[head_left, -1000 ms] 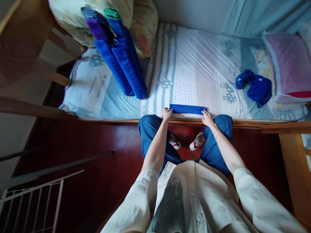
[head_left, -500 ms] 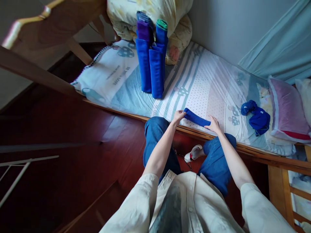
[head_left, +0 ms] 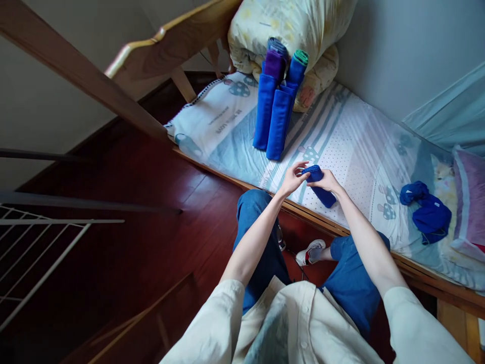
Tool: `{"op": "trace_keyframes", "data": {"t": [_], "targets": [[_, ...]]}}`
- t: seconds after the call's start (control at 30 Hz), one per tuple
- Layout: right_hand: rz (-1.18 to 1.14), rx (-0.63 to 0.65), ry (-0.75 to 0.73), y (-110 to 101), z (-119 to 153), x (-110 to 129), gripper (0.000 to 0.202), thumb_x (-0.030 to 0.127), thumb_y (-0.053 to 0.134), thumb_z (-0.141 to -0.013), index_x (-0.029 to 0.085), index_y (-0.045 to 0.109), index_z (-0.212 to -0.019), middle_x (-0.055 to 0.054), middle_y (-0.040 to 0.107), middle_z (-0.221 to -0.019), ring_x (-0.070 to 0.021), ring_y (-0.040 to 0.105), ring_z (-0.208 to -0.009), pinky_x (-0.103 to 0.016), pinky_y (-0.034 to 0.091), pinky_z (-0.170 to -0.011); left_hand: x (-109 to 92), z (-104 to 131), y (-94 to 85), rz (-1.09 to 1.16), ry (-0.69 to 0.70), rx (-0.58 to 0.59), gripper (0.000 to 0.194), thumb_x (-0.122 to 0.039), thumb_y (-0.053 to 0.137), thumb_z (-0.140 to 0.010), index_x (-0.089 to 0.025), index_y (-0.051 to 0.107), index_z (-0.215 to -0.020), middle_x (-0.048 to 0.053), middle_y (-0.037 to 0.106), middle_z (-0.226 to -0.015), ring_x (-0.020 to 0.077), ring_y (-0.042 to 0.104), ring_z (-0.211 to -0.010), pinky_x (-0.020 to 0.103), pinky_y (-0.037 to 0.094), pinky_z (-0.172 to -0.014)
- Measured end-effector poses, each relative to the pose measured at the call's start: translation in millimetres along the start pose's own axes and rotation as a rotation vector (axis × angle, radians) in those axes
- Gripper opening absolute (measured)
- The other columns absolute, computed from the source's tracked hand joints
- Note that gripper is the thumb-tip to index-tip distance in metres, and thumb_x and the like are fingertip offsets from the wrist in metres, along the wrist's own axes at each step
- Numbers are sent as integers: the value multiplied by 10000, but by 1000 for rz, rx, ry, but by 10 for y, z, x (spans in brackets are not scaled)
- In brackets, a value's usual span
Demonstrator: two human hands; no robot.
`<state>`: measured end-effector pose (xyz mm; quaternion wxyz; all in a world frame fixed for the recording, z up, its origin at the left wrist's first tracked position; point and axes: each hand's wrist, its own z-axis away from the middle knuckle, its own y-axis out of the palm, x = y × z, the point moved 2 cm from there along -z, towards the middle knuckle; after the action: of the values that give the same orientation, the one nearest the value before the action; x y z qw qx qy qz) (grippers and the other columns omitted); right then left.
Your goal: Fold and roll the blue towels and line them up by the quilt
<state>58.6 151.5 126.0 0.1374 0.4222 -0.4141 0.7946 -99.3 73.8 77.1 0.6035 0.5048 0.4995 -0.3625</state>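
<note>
The blue cloth (head_left: 313, 172) is located at the front edge of the bed, directly in front of the person's knees, between the left hand (head_left: 294, 178) and the right hand (head_left: 329, 182). Its upper part is gathered into a compact, layered bundle; the remaining length extends as a flat strip beneath the right hand, toward the lower right. Whether the strip touches the sheet (head_left: 352, 139) cannot be determined. The right grip is closed around the cloth below the bundle, with the thumb on the near side. The left grip has its fingers curved and touches the left side of the bundle; whether it is closed on the cloth cannot be determined. Behind the hands, near the yellow quilt (head_left: 290, 25), is a cluster of rolled fabrics: two long blue rolls (head_left: 278, 124) at the front, a purple roll (head_left: 273, 65) with a gray-blue end, and a blue roll with a green end (head_left: 300, 56). At the right, well apart from the hands, a crumpled blue cloth item (head_left: 431, 215) lies near the pink pillow (head_left: 471, 194). A wooden headboard (head_left: 172, 48) bounds the far left end of the bed. A white shoe (head_left: 310, 253) rests on the red floor (head_left: 159, 222) below. A white metal rack (head_left: 71, 246) stands at the left.
</note>
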Motion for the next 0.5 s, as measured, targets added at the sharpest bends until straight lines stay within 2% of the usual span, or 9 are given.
{"op": "trace_keyframes", "data": {"t": [0.13, 0.27, 0.33, 0.4, 0.5], "targets": [[80, -165, -45, 115, -174, 210, 452, 447, 947, -531, 145, 733, -791, -32, 733, -749, -273, 718, -809, -382, 601, -764, -39, -41, -333, 33, -6, -28, 706, -449, 860, -754, -216, 603, -1369, 134, 658, -1298, 258, 637, -1198, 404, 506, -1044], [66, -214, -119, 294, -379, 515, 475, 479, 949, -553, 151, 757, -837, -66, 767, -789, -300, 737, -855, -397, 621, -778, -20, -46, -597, 17, -109, 65, 876, -447, 948, -620, -199, 573, -1371, 178, 643, -1341, 332, 605, -1283, 495, 501, -1062], [34, -223, -150, 412, -510, 695, 485, 498, 943, -570, 143, 755, -843, -70, 770, -789, -308, 746, -866, -402, 629, -782, -9, -49, -695, -35, -143, 76, 902, -421, 975, -565, -188, 585, -1344, 177, 662, -1307, 348, 605, -1290, 524, 477, -1091], [-9, -243, -177, 544, -669, 881, 501, 522, 933, -591, 131, 748, -845, -73, 768, -793, -315, 752, -880, -414, 636, -799, -16, -66, -785, -87, -125, 43, 878, -398, 985, -544, -179, 603, -1304, 157, 686, -1255, 346, 626, -1258, 517, 471, -1104], [-120, -285, -234, 759, -961, 1145, 551, 560, 919, -616, 119, 741, -895, -82, 772, -857, -310, 759, -925, -426, 645, -842, -63, -117, -949, -187, -77, -105, 801, -381, 973, -569, -164, 618, -1254, 124, 713, -1182, 345, 657, -1180, 473, 513, -1053]]}}
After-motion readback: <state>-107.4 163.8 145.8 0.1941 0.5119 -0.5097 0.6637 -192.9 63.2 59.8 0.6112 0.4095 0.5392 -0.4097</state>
